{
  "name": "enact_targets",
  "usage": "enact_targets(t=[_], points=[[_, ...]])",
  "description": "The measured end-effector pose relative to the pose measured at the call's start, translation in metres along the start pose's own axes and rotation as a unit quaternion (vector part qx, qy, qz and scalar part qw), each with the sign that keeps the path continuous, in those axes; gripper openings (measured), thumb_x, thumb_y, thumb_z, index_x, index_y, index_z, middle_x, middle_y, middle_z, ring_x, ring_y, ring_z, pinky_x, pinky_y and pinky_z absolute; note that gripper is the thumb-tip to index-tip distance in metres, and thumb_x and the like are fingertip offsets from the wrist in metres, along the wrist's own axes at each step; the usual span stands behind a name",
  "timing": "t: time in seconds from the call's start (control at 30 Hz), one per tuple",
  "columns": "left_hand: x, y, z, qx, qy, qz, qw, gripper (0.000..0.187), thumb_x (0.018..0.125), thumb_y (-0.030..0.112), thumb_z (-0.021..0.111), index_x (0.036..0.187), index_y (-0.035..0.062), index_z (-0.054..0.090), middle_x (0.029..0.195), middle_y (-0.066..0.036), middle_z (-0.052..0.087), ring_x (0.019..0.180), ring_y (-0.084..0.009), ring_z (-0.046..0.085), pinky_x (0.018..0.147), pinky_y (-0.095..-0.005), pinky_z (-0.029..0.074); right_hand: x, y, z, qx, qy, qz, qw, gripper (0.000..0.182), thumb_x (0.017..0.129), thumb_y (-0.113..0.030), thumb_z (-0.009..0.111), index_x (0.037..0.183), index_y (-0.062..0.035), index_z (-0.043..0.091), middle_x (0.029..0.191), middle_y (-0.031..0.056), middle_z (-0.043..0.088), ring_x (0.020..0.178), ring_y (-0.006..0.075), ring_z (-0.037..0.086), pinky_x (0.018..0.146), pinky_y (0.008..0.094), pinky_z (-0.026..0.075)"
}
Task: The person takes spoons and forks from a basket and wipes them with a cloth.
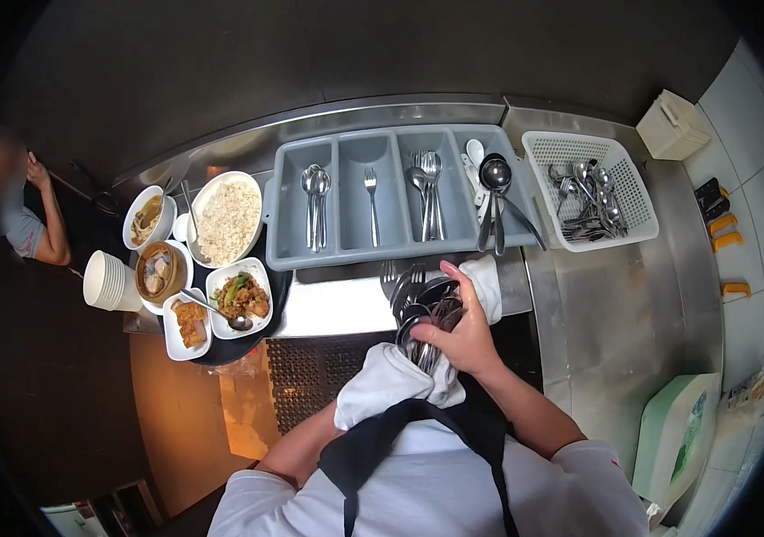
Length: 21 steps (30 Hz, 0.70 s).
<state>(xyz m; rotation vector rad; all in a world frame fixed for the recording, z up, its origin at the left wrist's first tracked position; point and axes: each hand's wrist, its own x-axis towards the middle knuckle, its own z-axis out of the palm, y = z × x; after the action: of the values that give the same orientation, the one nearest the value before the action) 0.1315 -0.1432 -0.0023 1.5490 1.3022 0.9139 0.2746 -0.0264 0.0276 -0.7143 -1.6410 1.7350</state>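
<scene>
The left hand is hidden under the white cloth (384,380), so whether it is open or closed cannot be told; only the left forearm (303,447) shows, running up to the cloth. The cutlery bunch (431,309) is partly covered too: its lower ends sink into the cloth, and the pieces overlap too much to count, though forks and spoons can be made out. The bunch lies at the right hand (469,333), between its thumb and fingers, which are curled around it, with the fork tines pointing away from the body. More white fabric (482,288) shows just beyond the right hand. Ahead of that hand is the gray tray (355,253) with 4 compartments; the 2nd from the left has 1 fork (370,183), and the rightmost holds white spoons (474,166) and dark-looking ladles (495,173). Ahead and to the right of the hand, the white basket (637,201) holds tangled utensils (589,201). Well to the left, dishes of food sit on a dark round tray (276,291); a person (31,219) beyond is cut off by shadow.
</scene>
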Motion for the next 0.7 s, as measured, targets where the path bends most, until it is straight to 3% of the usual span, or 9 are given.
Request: enact_targets(t=[0.07,0.2,0.23,0.33,0.37,0.4,0.5,0.6,0.7], points=[[-0.001,0.003,0.000,-0.001,0.000,-0.002,1.000,0.047,0.081,0.014,0.068,0.123,0.0001,0.052,0.117,-0.013,0.060,0.103,-0.0183,0.061,0.091,-0.0287,0.049,0.001,0.000,0.007,0.148,0.011,0.061,0.987,0.085,0.082,0.001,0.068,0.148,-0.0064,0.015,0.121,0.0125,0.052,0.108,0.0139,0.055,0.091,0.0293,0.045],[0.005,0.010,-0.008,-0.003,0.004,-0.008,1.000,0.047,0.081,0.014,0.067,0.124,0.0000,0.052,0.118,-0.013,0.060,0.103,-0.0184,0.061,0.091,-0.0288,0.048,0.005,0.002,0.007,0.158,-0.022,0.016,0.987,0.090,0.085,0.011,0.056,0.152,-0.0095,0.000,0.140,0.0175,0.039,0.117,0.0169,0.050,0.092,0.0284,0.044],[0.007,0.012,-0.011,-0.001,0.007,-0.007,1.000,0.047,0.081,0.014,0.067,0.124,0.0000,0.052,0.118,-0.013,0.060,0.103,-0.0185,0.061,0.091,-0.0288,0.048,0.006,0.008,0.000,0.172,-0.067,0.006,0.983,0.095,0.089,-0.016,0.066,0.151,-0.0108,-0.006,0.150,0.0189,0.024,0.126,0.0198,0.042,0.102,0.0336,0.037],[0.011,0.019,-0.025,0.003,0.015,-0.007,1.000,0.047,0.082,0.014,0.067,0.124,-0.0001,0.052,0.118,-0.013,0.060,0.103,-0.0186,0.061,0.092,-0.0289,0.048,0.016,0.029,-0.014,0.222,-0.064,-0.070,0.970,0.110,0.082,-0.055,0.066,0.151,-0.0101,-0.007,0.151,0.0188,0.023,0.133,0.0215,0.033,0.110,0.0378,0.026],[0.010,0.022,-0.030,0.003,0.018,-0.009,1.000,0.047,0.082,0.014,0.067,0.124,-0.0001,0.052,0.118,-0.013,0.060,0.103,-0.0186,0.061,0.092,-0.0290,0.048,0.012,0.030,-0.017,0.220,-0.090,-0.014,0.971,0.125,0.068,-0.079,0.056,0.151,-0.0093,-0.006,0.153,0.0179,0.019,0.138,0.0238,0.024,0.112,0.0403,0.017],[0.012,0.026,-0.037,0.004,0.024,-0.010,1.000,0.047,0.082,0.014,0.067,0.124,-0.0001,0.052,0.118,-0.013,0.060,0.104,-0.0187,0.061,0.092,-0.0290,0.048,0.021,0.044,-0.016,0.215,-0.118,-0.058,0.968,0.117,0.071,-0.072,0.064,0.151,-0.0069,0.008,0.144,0.0196,0.036,0.131,0.0256,0.038,0.107,0.0378,0.030],[0.015,0.040,-0.063,0.004,0.045,-0.014,0.999,0.047,0.082,0.014,0.067,0.124,-0.0002,0.051,0.118,-0.013,0.060,0.104,-0.0188,0.061,0.092,-0.0291,0.048,0.043,0.023,-0.023,-0.124,-0.391,0.048,0.911,0.103,0.068,-0.065,0.072,0.142,-0.0033,0.035,0.111,0.0177,0.061,0.103,0.0256,0.059,0.088,0.0357,0.046],[0.013,0.057,-0.092,0.013,0.078,-0.021,0.997,0.047,0.083,0.014,0.067,0.125,-0.0002,0.051,0.119,-0.013,0.060,0.104,-0.0189,0.061,0.092,-0.0292,0.048,0.064,-0.046,-0.032,-0.224,-0.438,0.023,0.870,0.088,0.066,-0.059,0.076,0.128,-0.0008,0.053,0.099,0.0165,0.065,0.084,0.0256,0.062,0.074,0.0365,0.049],[0.004,0.073,-0.122,0.022,0.131,-0.027,0.991,0.047,0.083,0.014,0.066,0.125,-0.0003,0.051,0.119,-0.013,0.059,0.104,-0.0190,0.060,0.093,-0.0293,0.048,0.069,-0.093,-0.054,-0.226,-0.472,0.056,0.850,0.056,0.072,-0.035,0.079,0.112,-0.0005,0.061,0.084,0.0131,0.065,0.077,0.0183,0.062,0.066,0.0325,0.046]])
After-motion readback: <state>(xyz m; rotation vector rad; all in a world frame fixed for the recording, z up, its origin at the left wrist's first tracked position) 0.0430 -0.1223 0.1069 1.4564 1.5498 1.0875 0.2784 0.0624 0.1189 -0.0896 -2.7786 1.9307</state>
